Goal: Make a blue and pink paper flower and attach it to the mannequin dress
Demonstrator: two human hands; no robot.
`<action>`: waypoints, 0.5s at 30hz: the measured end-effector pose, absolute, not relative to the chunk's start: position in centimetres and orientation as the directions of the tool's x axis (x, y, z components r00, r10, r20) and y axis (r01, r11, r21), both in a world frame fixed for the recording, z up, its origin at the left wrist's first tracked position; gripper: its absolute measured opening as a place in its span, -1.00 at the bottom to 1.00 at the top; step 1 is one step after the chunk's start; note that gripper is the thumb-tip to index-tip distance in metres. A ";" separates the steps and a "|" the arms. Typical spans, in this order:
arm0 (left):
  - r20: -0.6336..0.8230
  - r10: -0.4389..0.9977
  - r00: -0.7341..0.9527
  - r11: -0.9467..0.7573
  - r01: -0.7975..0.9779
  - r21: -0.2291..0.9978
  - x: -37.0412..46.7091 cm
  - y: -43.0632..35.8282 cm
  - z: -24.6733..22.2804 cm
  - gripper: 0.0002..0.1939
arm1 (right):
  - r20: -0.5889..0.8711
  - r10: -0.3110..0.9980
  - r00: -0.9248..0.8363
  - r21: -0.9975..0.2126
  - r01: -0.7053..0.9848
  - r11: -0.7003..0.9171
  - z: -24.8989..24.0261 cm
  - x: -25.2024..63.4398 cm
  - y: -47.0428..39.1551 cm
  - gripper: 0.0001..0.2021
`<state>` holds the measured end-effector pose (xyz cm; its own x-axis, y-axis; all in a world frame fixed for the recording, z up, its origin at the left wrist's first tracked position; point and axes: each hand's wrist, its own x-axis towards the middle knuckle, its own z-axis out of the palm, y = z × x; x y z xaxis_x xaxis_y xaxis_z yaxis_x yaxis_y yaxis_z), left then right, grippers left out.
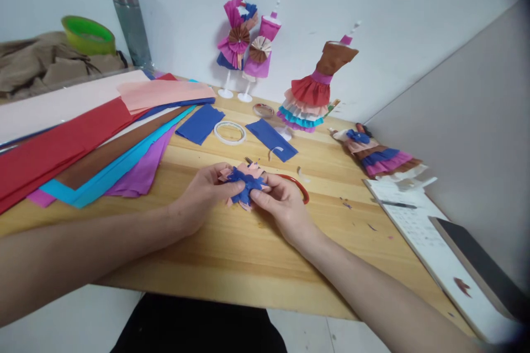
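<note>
Between both hands is a layered paper flower (245, 183), blue on top with pink petals sticking out beneath. My left hand (211, 190) pinches its left side, thumb on the blue layer. The right side is gripped by my right hand (284, 201), its thumb pressing near the flower's middle. Partly hidden behind my right hand lies a pair of scissors with red handles (298, 185). Just beyond the flower are a white roll of tape (230, 133) and two folded blue paper pieces, one to the left (201, 123) and another to the right (272, 139).
Stacked coloured paper sheets (95, 149) cover the table's left. Small mannequins in paper dresses (324, 83) stand along the wall; another dressed one (387, 157) lies at right. A notebook (414, 226) with a pen, a dark tablet-like slab (472, 259), and a bottle (134, 27) are around.
</note>
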<state>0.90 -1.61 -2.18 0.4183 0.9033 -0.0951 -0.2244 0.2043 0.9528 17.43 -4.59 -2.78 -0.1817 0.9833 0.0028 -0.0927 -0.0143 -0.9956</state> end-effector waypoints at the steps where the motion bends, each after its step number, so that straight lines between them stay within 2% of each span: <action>1: -0.094 0.905 0.414 0.204 -0.231 0.951 0.9 -1.5 -2.2 -0.80 | -0.006 0.983 -0.183 -1.000 -0.028 -0.011 -2.6 17.6 -4.5 -0.67; 3: -0.087 0.909 0.407 0.199 -0.242 0.950 0.8 -1.4 -2.1 -0.83 | 0.021 0.989 -0.149 -0.985 0.167 0.046 -2.0 18.2 -4.1 -0.69; 5: -0.091 0.899 0.428 0.216 -0.252 0.943 0.8 -1.2 -2.0 -0.86 | 0.109 0.990 -0.090 -0.871 0.472 0.139 -0.9 19.1 -3.7 -0.74; 6: -0.104 0.885 0.455 0.241 -0.255 0.936 0.8 -1.2 -2.0 -0.87 | 0.146 0.986 -0.078 -0.741 0.652 0.161 -0.2 19.7 -3.5 -0.78; 8: -0.136 0.849 0.511 0.307 -0.267 0.913 0.8 -1.1 -1.7 -0.87 | 0.083 0.990 -0.111 -0.402 0.905 0.135 1.2 21.0 -3.1 -0.87; 9: -0.150 0.838 0.525 0.334 -0.275 0.902 0.7 -1.0 -1.6 -0.86 | 0.032 0.994 -0.106 -0.268 0.957 0.111 1.8 21.5 -3.0 -0.87; 11: -0.176 0.832 0.526 0.358 -0.267 0.895 0.6 -0.8 -1.3 -0.82 | -0.079 0.990 -0.119 -0.100 0.989 0.111 2.4 22.3 -2.9 -0.83; 13: -0.191 0.834 0.517 0.348 -0.225 0.910 0.5 -0.5 -1.0 -0.78 | -0.152 0.977 -0.148 -0.035 0.989 0.145 2.4 22.5 -3.0 -0.78; 15: -0.206 0.835 0.511 0.334 -0.172 0.927 0.3 -0.2 -1.0 -0.79 | -0.169 0.970 -0.173 -0.025 0.985 0.172 1.9 22.5 -3.1 -0.78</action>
<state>0.30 -0.25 -1.03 0.5107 0.8346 -0.2062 -0.1716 0.3341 0.9268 22.46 -3.06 1.93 -0.1734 0.9703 -0.1687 0.9848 0.1716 -0.0250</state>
